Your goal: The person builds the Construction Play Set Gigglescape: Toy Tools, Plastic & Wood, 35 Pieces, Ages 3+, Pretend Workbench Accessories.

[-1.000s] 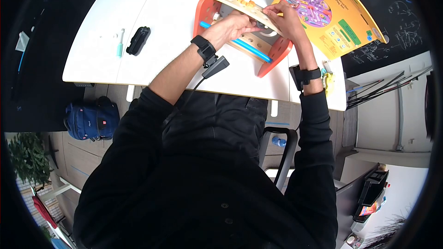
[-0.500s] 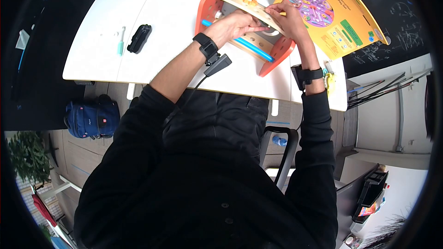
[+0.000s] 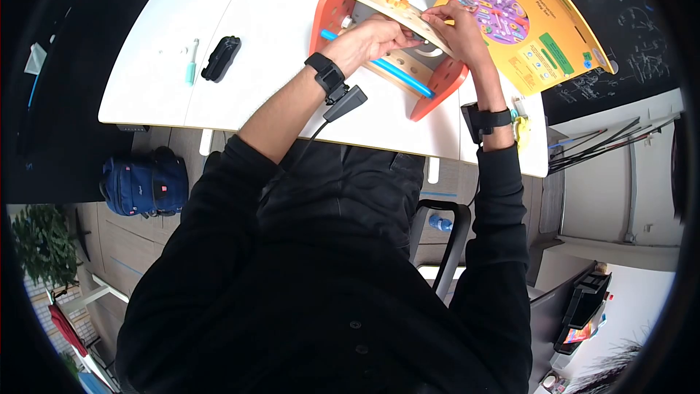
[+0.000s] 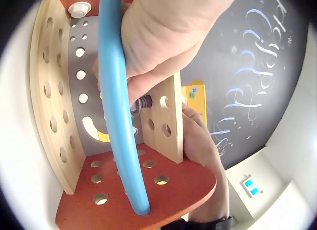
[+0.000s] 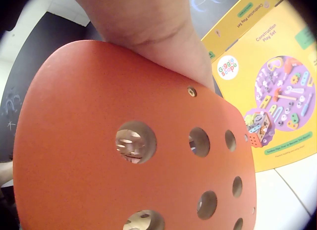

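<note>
A toy toolbox with orange-red end panels, pale wooden boards and a blue rod stands on the table. My left hand reaches over the rod and under the upper wooden board. Its fingers pinch a dark grey threaded bolt at that board's inner face; its fingertips are partly hidden by the rod. My right hand is on the board's outer side, bent fingertips at its surface. Whether they grip anything I cannot tell. Orange-yellow pieces sit on the board, and a white bolt is in the far end panel.
A yellow construction play set box stands behind on the right. On the table's left lie a black case and a mint-handled screwdriver. Small yellow items are near the right edge.
Both hands stay at the board, with only slight finger movement. The toolbox and table shift slightly in the head view.
</note>
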The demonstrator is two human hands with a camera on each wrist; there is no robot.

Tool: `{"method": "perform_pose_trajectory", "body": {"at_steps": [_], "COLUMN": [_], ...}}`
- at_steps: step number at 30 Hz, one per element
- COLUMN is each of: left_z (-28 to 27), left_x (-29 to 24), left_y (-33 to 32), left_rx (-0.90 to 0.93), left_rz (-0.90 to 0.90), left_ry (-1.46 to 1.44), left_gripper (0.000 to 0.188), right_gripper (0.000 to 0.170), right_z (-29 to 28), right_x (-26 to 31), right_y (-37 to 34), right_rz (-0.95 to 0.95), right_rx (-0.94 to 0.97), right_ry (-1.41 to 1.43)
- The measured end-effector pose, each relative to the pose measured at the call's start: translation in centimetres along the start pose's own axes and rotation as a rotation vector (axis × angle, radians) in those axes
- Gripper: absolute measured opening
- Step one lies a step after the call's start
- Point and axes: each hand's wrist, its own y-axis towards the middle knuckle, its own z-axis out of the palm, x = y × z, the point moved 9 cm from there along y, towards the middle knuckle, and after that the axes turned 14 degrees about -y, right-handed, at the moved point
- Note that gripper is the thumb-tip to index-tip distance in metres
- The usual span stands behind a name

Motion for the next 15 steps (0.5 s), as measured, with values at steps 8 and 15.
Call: {"method": "perform_pose_trajectory", "body": {"at_steps": [8, 15], "left_z": [-1.3, -2.1], "left_x": [0.5, -0.5], "left_y": [0.4, -1.1], "left_rx": [-0.053, -0.275], "left_rz": [-0.083, 0.030], "left_ry": [0.034, 0.059], "left_gripper": [0.059, 0.063], "right_gripper": [0.024, 0.023], "right_z": [0.0, 0.0], "right_x": [0.0, 0.0], "right_y": [0.0, 0.0], "right_rz": [0.043, 0.028], "right_rx": [0.019, 0.007], "right_ry": [-0.024, -0.035]}}
